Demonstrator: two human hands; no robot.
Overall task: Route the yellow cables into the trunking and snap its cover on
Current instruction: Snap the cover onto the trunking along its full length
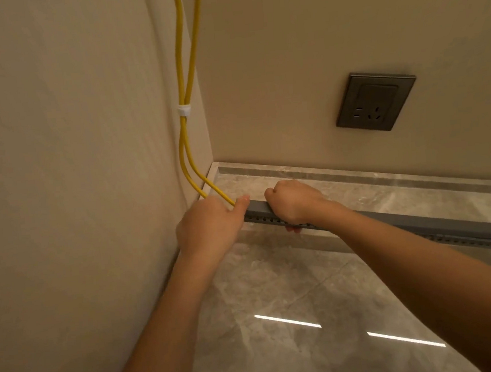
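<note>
Two yellow cables (180, 72) hang down the left wall, held together by a white clip (184, 110), and curve toward the floor corner. A grey slotted trunking (438, 229) runs along the floor from the corner to the right edge, with its grey cover (258, 206) on top. My left hand (212, 224) is closed around the cables where they reach the trunking's left end, thumb resting on that end. My right hand (295, 203) is a fist gripping over the trunking just right of it, fingertips showing under the slotted side.
A dark grey wall socket (375, 101) sits on the back wall above a marble skirting ledge (356, 176). The glossy marble floor (309, 313) spreads toward me. The left wall (73, 171) stands close beside my left arm.
</note>
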